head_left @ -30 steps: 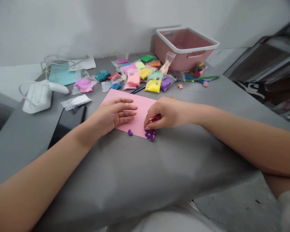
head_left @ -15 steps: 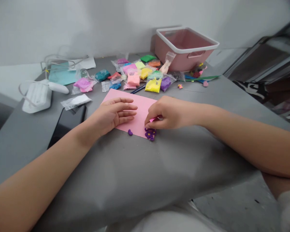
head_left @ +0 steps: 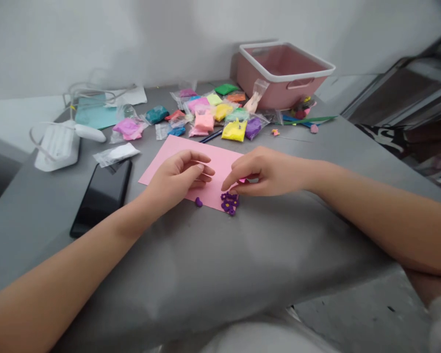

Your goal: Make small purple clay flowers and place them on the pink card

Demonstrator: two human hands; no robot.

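A pink sheet of card (head_left: 215, 159) lies on the table beneath both hands. My left hand (head_left: 180, 176) rests over its left part, fingers loosely spread and holding nothing visible. Just above the card's near right corner is my right hand (head_left: 255, 171), its fingers curled and its thumb and index fingertips slightly apart. Purple clay flowers with yellow centres (head_left: 229, 203) sit on that corner, right below those fingertips. Between the hands, at the card's near edge, lies a small purple clay lump (head_left: 199, 202). A bright pink patch shows through the right hand's finger gap; I cannot tell what it is.
Several bags of coloured clay (head_left: 213, 115) lie behind the card, with a dark blue stick (head_left: 210, 137) among them. A pink basket (head_left: 268, 88) stands at the back. On the left are a black phone (head_left: 101, 196) and a white power strip (head_left: 59, 147).
My right hand has lifted slightly away from the purple flowers, showing more of them, and its fingertips have parted. My left hand has turned, its thumb now showing on top, and shifted a little right.
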